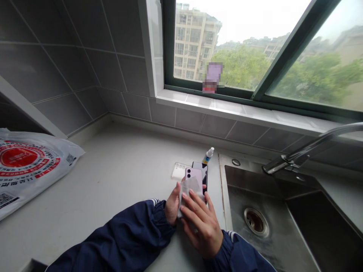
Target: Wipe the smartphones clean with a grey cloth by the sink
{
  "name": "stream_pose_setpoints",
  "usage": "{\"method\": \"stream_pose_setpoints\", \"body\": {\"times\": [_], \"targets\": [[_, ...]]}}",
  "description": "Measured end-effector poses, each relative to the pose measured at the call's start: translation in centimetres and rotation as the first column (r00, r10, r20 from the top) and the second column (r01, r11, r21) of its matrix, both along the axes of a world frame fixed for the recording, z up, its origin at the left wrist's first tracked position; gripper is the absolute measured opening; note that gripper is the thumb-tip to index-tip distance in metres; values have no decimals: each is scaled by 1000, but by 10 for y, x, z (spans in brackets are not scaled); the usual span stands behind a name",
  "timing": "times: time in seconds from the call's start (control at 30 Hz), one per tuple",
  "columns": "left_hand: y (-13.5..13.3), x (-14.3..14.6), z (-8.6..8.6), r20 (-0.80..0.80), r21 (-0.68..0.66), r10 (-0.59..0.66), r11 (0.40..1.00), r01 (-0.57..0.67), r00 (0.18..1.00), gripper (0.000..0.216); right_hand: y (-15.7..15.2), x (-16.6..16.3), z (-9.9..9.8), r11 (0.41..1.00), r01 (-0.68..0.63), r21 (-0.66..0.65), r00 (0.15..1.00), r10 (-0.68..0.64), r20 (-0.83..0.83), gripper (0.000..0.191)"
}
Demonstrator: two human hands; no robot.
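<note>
My left hand (pixel 171 204) grips a pink phone (pixel 197 174) by its side, with the back and its two camera lenses facing up. Over the lower part of the phone's back lies a thin grey cloth (pixel 192 184). My right hand (pixel 202 223) rests on this cloth with its fingers stretched out, pressing it against the phone. Just beyond, a dark-screened phone (pixel 204 172) lies on the counter, partly hidden by the pink one. A clear phone case (pixel 179 170) is to the left of them. A small white-capped spray bottle (pixel 208 155) stands behind.
On the right is a steel sink (pixel 235 200) with a drain (pixel 256 221) and a chrome faucet (pixel 283 162). A white printed plastic bag (pixel 56 151) lies on the pale counter (pixel 119 162) at left. Behind runs a tiled wall below a window (pixel 241 68).
</note>
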State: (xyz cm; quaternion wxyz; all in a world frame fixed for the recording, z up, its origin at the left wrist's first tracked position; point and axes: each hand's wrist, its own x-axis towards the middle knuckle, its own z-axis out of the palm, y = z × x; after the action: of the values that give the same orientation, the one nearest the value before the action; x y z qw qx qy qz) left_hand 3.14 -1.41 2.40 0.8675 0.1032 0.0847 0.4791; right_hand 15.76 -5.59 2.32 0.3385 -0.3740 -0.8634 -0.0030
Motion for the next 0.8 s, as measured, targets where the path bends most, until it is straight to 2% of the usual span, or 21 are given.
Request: {"method": "stream_pose_setpoints", "body": {"times": [0.17,0.4,0.57,0.8], "targets": [[0,0,6,-47,-6,80,997,-80,996,73,-1,1,-3,999,-25,-42,999,27,40,29],[-5,3,-9,-57,104,81,992,-75,995,74,-4,-1,-4,999,-7,-54,1000,6,-7,20],[-5,2,-8,-85,128,89,989,-77,992,70,-4,-1,-4,1000,-9,-28,999,8,-41,25],[4,-4,7,-33,-9,25,1000,-25,999,68,4,7,-12,1000,16,-2,999,-16,-46,46]]}}
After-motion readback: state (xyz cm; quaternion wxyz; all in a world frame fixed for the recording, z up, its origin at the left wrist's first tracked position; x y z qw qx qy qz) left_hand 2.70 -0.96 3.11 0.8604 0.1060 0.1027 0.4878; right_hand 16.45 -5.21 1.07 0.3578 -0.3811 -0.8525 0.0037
